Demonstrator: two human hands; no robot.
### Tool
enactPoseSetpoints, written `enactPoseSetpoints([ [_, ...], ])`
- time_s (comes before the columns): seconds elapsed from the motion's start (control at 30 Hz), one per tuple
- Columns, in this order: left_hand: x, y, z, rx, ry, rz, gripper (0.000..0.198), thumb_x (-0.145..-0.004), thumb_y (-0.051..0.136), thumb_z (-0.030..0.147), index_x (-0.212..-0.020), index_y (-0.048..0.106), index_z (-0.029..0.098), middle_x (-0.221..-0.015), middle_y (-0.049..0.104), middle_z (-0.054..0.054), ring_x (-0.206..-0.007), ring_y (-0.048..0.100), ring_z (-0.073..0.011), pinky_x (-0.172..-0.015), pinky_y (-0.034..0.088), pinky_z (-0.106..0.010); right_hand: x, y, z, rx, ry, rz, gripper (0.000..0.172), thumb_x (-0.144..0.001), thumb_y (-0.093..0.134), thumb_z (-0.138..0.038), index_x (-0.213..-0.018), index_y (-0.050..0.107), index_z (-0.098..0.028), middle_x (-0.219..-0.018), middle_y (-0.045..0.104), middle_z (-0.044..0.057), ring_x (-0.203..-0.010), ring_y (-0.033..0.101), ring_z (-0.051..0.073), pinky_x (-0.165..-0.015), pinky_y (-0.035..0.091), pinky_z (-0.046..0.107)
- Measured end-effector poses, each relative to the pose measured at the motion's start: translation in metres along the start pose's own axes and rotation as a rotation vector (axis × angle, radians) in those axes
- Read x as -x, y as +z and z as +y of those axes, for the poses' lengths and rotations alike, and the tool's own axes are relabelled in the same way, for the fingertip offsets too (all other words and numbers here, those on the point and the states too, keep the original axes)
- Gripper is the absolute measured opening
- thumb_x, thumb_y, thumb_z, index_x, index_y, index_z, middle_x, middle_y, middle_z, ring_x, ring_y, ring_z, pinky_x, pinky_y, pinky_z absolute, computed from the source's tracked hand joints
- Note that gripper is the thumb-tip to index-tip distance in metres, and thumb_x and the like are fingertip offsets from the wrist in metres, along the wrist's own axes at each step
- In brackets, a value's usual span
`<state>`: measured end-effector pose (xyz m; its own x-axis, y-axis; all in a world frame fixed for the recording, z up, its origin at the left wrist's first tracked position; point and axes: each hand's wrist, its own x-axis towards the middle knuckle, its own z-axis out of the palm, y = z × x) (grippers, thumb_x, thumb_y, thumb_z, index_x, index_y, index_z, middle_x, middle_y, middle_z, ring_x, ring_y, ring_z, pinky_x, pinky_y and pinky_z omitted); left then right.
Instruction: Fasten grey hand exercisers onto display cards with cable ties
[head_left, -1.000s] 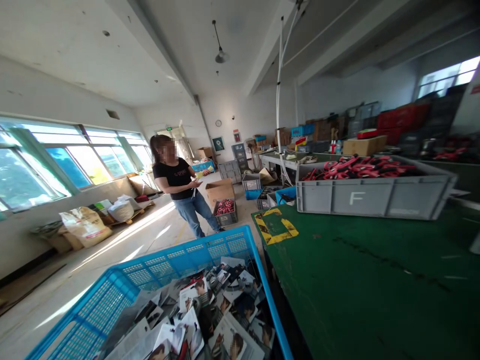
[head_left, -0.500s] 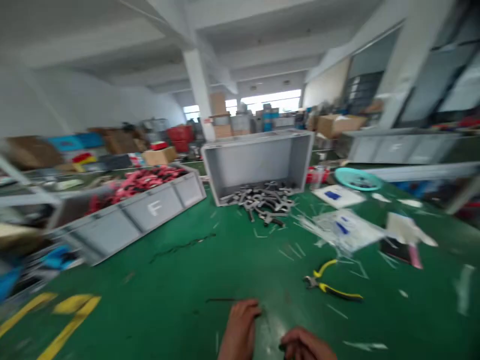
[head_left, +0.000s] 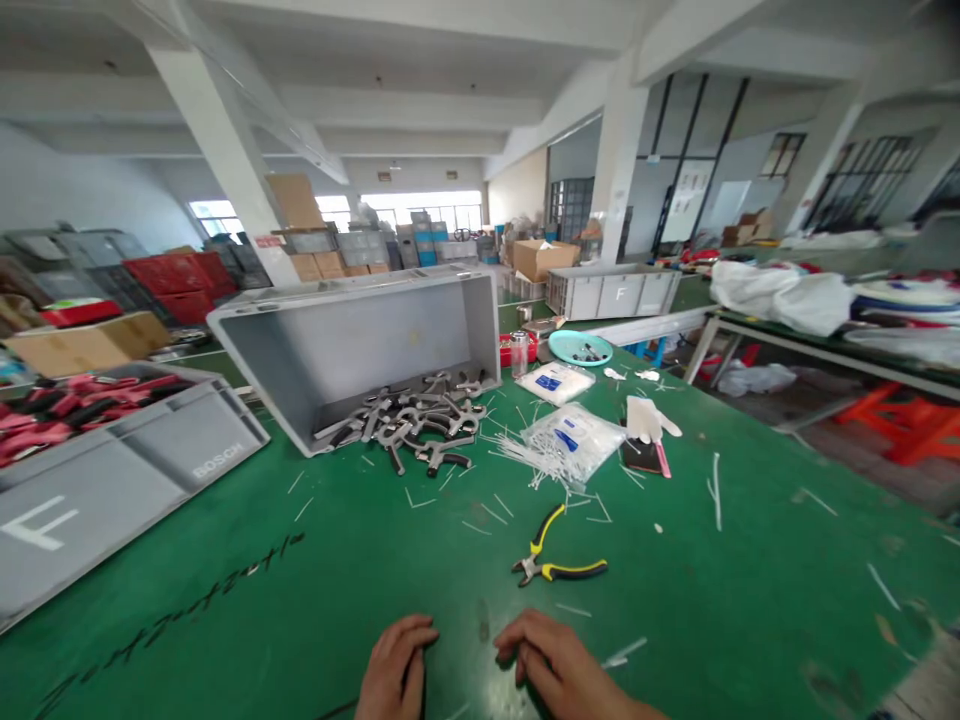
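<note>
View swings right, work apparently faced; before the diagonal cutters [head_left: 529, 569] — left hand [head_left: 396, 668] and right hand [head_left: 561, 662], fingers loosely curled, any hold indeterminable.

- One camera, worn on the head, looks from above the near side of the green bench [head_left: 315, 610].
- It faces forward and somewhat down, across to the bench's far edge and the room beyond.
- Nearest it are the left hand [head_left: 396, 668] and right hand [head_left: 555, 662], at the bottom.
- The wide view takes in the bench's right edge and the ceiling [head_left: 427, 105].
</note>
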<state>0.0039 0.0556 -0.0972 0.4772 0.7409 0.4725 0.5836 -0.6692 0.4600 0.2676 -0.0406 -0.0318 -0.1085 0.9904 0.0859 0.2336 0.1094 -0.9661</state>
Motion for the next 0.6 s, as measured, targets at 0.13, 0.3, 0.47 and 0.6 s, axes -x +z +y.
enactPoseSetpoints([
  [0.13, 0.004, 0.003, -0.009, 0.003, 0.041, -0.021, 0.023, -0.089, 0.053, 0.018, -0.101, 0.072, 0.025, -0.107, 0.073, -0.009, -0.100, 0.071, -0.0222, -0.085, 0.061, -0.035, -0.035, -0.023, -0.003, 0.009, 0.016, 0.084, 0.030, -0.083, 0.041, -0.013, -0.096, 0.068, -0.016, -0.085, 0.069, 0.006, -0.071, 0.062, 0.015, -0.071, 0.050, 0.027],
  [0.3, 0.005, 0.004, -0.010, 0.004, -0.014, -0.001, 0.023, -0.090, 0.052, 0.020, -0.099, 0.073, 0.026, -0.107, 0.073, -0.008, -0.100, 0.070, -0.0222, -0.086, 0.060, -0.035, -0.033, -0.002, 0.021, -0.111, 0.109, 0.099, 0.024, -0.069, 0.035, -0.010, -0.061, 0.055, -0.020, -0.052, 0.057, -0.001, -0.047, 0.053, 0.012, -0.049, 0.038, 0.021],
  [0.47, 0.002, 0.000, -0.002, 0.051, -0.081, -0.028, 0.024, -0.089, 0.052, 0.028, -0.097, 0.074, 0.026, -0.107, 0.073, -0.007, -0.101, 0.070, -0.0237, -0.087, 0.059, -0.038, 0.031, 0.017, 0.034, 0.032, -0.079, -0.073, 0.020, -0.064, 0.046, -0.012, -0.049, 0.038, -0.022, -0.048, 0.040, -0.005, -0.052, 0.044, 0.012, -0.057, 0.036, 0.023],
  [0.6, 0.002, -0.010, 0.005, 0.106, -0.215, -0.108, 0.032, -0.088, 0.048, 0.043, -0.097, 0.073, 0.026, -0.114, 0.070, -0.008, -0.108, 0.065, -0.0305, -0.099, 0.050, -0.054, 0.097, 0.028, 0.027, 0.000, 0.010, -0.076, 0.019, -0.060, 0.045, -0.004, -0.050, 0.047, -0.020, -0.050, 0.047, -0.006, -0.052, 0.047, 0.010, -0.058, 0.039, 0.020],
])
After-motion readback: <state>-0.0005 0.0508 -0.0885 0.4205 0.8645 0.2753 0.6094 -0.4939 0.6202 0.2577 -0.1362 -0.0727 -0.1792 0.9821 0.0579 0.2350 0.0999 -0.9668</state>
